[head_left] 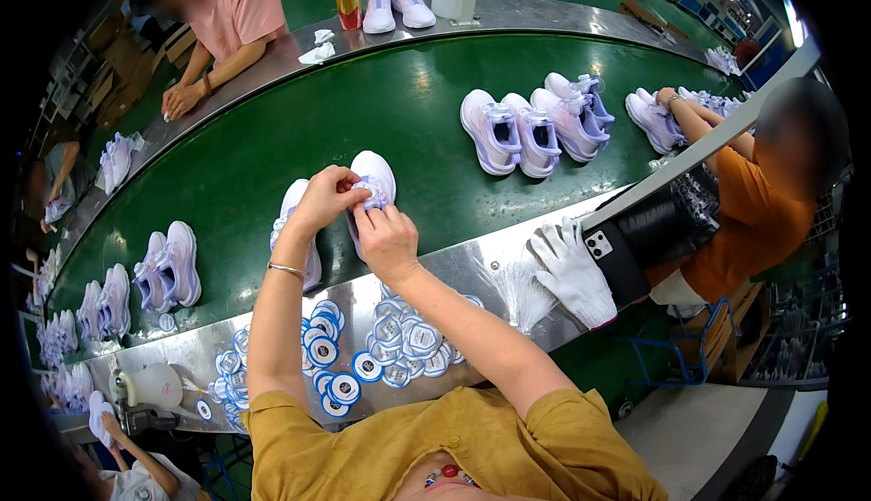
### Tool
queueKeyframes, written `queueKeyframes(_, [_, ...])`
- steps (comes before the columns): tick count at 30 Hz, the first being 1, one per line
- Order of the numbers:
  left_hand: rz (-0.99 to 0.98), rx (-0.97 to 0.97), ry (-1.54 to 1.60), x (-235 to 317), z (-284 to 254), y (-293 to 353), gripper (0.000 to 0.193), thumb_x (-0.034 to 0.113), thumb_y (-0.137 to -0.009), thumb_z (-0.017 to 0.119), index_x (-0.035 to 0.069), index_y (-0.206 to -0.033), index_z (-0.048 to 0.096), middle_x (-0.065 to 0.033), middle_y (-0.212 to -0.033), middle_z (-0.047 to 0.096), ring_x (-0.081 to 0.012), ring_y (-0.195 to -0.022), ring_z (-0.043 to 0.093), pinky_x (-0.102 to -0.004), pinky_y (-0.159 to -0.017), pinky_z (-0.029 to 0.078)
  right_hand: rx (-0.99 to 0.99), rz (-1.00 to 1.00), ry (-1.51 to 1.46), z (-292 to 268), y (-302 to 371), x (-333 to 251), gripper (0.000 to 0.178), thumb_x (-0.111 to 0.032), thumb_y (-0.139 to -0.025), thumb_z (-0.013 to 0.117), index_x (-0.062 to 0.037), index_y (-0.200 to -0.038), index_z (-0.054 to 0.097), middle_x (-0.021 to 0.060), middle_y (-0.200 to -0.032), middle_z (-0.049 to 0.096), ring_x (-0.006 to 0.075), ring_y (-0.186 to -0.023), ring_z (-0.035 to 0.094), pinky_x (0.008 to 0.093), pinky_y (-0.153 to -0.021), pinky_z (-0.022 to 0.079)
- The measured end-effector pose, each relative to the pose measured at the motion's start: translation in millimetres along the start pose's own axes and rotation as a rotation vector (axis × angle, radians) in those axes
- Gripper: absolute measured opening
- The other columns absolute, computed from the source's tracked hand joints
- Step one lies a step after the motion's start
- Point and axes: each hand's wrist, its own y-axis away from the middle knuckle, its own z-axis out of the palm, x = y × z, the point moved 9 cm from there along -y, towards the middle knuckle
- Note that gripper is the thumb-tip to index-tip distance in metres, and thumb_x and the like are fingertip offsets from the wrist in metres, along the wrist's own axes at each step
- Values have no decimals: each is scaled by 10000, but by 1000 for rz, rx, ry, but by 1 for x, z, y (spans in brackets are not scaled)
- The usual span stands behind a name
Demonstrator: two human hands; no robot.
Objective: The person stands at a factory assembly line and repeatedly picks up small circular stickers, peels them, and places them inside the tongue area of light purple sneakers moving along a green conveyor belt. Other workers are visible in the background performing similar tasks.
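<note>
A white and lilac sneaker [374,172] lies on the green belt in front of me, toe pointing away. Over its lacing, my left hand [328,198] has thumb and fingers pinched together at the top of the shoe. From the near side my right hand [390,240] bends its fingers closed on the same spot, covering the shoe's opening. Any small part between my fingertips is hidden. The matching sneaker [310,260] stands just left, partly behind my left forearm.
Round blue-and-white tags [399,339] lie heaped on the metal ledge [481,270]. Right of them are white plastic ties [522,292], a white glove [572,270] and a phone [599,245]. More sneakers [535,129] stand along the belt. Co-workers sit across and at right.
</note>
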Motion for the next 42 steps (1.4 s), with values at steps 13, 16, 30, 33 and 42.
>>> queueKeyframes(13, [-55,102,-45,-6,-9,9,233,135,-750,747,-48,-862,655,-82,-740,624,-124,-648,569,-257,-578,464,9,-22,-24,7,2,-7,271,-104,-768,578,-17,-1013,655,41,-705,542,205,-688,538,321,-559,439])
queueKeyframes(16, [-46,86,-145,6,-7,6,236,144,-746,748,-50,-841,652,-88,-699,616,-135,-641,580,-263,-579,474,3,-13,-32,6,1,-6,280,-104,-765,580,-16,-1020,654,44,-707,540,206,-688,538,320,-563,442])
queueKeyframes(30, [-45,39,-351,15,-14,14,267,155,-763,717,-57,-915,667,-144,-884,614,-236,-712,593,-318,-640,473,9,-31,-56,14,3,-15,274,-106,-744,582,-22,-992,661,40,-705,539,206,-688,534,315,-561,434])
queueKeyframes(33, [166,17,-249,13,-14,16,272,143,-755,721,-51,-938,664,-144,-890,609,-237,-742,586,-312,-667,473,7,-28,-82,17,4,-17,278,-105,-737,579,-24,-990,662,42,-704,541,208,-687,534,319,-555,431])
queueKeyframes(42, [113,89,5,-6,-25,30,296,146,-725,769,-35,-935,666,-111,-900,603,-160,-760,563,-274,-676,463,-20,-37,-100,21,6,-21,276,-95,-733,571,-20,-983,660,49,-708,548,216,-685,538,323,-549,432])
